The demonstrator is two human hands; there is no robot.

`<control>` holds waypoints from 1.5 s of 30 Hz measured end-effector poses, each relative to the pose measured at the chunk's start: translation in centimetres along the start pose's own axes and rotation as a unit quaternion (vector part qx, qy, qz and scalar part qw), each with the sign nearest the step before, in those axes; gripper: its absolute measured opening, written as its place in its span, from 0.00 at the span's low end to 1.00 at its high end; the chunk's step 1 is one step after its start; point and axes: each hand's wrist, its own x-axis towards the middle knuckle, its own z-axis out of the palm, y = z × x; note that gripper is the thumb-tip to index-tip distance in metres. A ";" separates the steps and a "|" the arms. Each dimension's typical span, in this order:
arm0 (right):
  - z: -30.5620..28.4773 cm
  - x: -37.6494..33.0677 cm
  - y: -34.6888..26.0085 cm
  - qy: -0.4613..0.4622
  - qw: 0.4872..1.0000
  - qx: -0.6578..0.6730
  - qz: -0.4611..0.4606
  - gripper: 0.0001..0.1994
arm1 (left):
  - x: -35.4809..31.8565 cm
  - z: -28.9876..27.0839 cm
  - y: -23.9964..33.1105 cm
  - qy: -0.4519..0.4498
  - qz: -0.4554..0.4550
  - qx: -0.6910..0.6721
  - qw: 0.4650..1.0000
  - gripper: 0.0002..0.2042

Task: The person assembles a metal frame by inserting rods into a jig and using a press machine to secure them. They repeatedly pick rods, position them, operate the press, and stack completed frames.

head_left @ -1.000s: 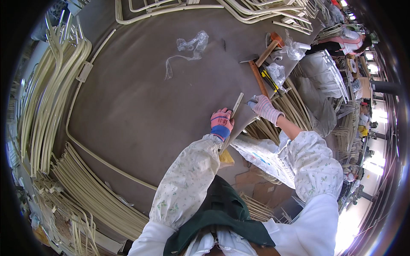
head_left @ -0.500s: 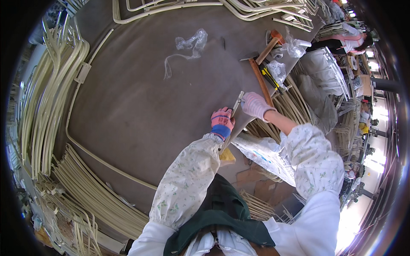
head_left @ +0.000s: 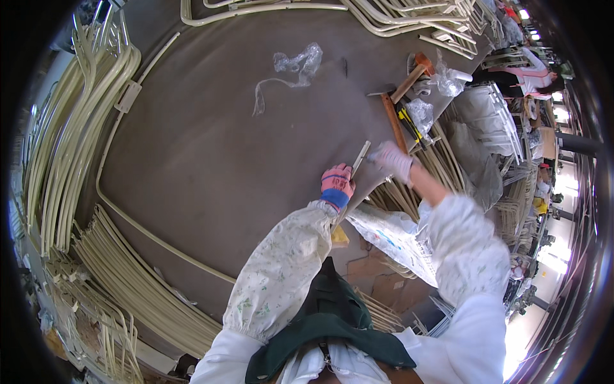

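Observation:
My left hand [head_left: 338, 182], in a pink glove with a blue cuff, grips a narrow cream metal tube [head_left: 362, 154] near the table's edge. The tube's end sticks out past my fingers, pointing up and to the right. Just right of that end is my right hand [head_left: 395, 161], in a pale pink and white glove, blurred by motion. Its fingers look closed, with a small greyish bit at their tips too smeared to name. A gap shows between the right hand and the tube.
Wooden-handled hammers [head_left: 394, 123] and a yellow-black cutter [head_left: 408, 124] lie right of centre. Crumpled clear plastic [head_left: 299, 69] lies on the brown table [head_left: 217, 141]. Bent cream tubes [head_left: 83, 141] are stacked at left; more tubes [head_left: 409, 19] lie at the far edge. A person [head_left: 534, 73] is at far right.
My right hand has drawn away from the tube's end, slightly to the right, and is blurred now. The left hand keeps its grip. The whole view has shifted slightly.

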 end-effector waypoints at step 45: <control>5.2 -17.8 -14.3 0.390 0.513 0.708 -0.290 0.17 | -3.6 -25.9 13.0 -0.174 -0.170 -0.557 0.794 0.16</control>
